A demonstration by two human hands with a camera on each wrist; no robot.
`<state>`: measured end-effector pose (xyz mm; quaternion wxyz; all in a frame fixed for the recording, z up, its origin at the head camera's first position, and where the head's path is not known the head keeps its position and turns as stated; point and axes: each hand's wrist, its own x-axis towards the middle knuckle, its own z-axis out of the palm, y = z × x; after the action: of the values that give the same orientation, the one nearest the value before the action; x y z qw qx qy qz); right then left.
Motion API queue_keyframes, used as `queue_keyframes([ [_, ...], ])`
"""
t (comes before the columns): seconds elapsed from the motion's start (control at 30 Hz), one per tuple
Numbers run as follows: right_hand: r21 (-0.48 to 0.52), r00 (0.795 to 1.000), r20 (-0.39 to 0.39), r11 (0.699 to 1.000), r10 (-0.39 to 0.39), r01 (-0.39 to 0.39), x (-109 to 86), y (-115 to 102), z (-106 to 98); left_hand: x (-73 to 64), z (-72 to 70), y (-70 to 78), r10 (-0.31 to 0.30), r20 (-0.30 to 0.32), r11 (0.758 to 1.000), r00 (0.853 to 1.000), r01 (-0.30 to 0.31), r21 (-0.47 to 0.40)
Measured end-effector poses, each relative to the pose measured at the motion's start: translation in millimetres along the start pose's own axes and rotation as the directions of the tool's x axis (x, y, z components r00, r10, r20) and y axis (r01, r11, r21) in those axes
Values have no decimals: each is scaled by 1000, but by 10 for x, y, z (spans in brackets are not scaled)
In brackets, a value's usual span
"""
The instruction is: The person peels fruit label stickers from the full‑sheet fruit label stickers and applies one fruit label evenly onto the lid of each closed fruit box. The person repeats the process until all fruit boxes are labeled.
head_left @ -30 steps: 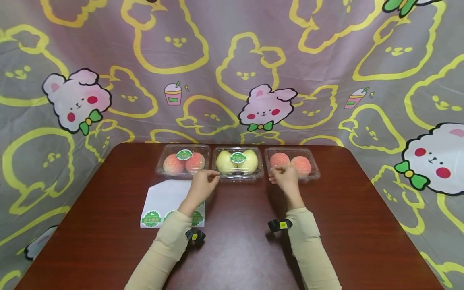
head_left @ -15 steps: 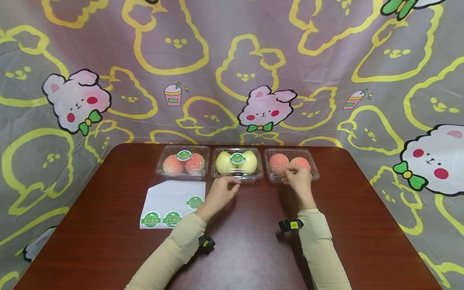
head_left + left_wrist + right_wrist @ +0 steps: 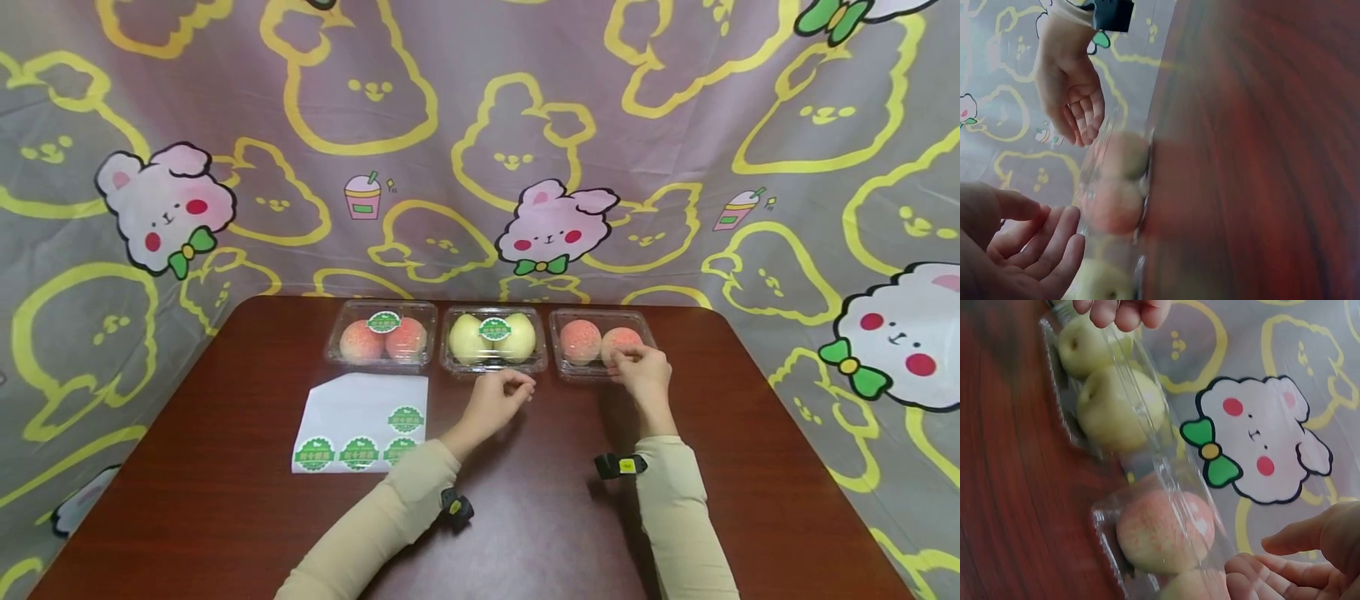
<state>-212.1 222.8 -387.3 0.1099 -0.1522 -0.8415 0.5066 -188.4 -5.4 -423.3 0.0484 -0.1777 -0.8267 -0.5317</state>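
Note:
My left hand (image 3: 493,406) hovers in front of the middle clear box (image 3: 459,310) of pale yellow-green fruit, fingers loosely bent and nothing seen in them. In the left wrist view its thumb lies close to the index fingertip. Over the front right of the right-hand clear box (image 3: 636,318) is my right hand (image 3: 647,377), overlapping one of its two peaches (image 3: 581,342). The right wrist view shows that hand's thumb (image 3: 1294,537) apart from relaxed fingers. A green round sticker (image 3: 495,329) is on the middle box; none shows on the right one.
A third clear box (image 3: 347,312) with two peaches and a green sticker stands at the left of the row. In front of it lies a white sheet (image 3: 352,408) with several green stickers. The brown table (image 3: 540,517) meets a cartoon-print curtain (image 3: 420,100) behind.
Both hands have moved right: the left from between the left and middle boxes to the front of the middle one, the right across the right box. The sticker sheet has come into fuller view.

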Motion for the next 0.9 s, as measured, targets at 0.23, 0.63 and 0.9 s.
queue_keyframes([
  [0.23,-34,998,-55,999,24,-25,30,80,-124,65,246,55,-270,109,880,957,292,-375],
  [0.63,-58,989,-117,993,96,-103,97,168,-357,134,514,90,-411,164,739,897,433,-515],
  [0.9,-65,974,-176,986,142,-155,137,286,-448,203,621,91,-494,152,669,856,486,-563],
])
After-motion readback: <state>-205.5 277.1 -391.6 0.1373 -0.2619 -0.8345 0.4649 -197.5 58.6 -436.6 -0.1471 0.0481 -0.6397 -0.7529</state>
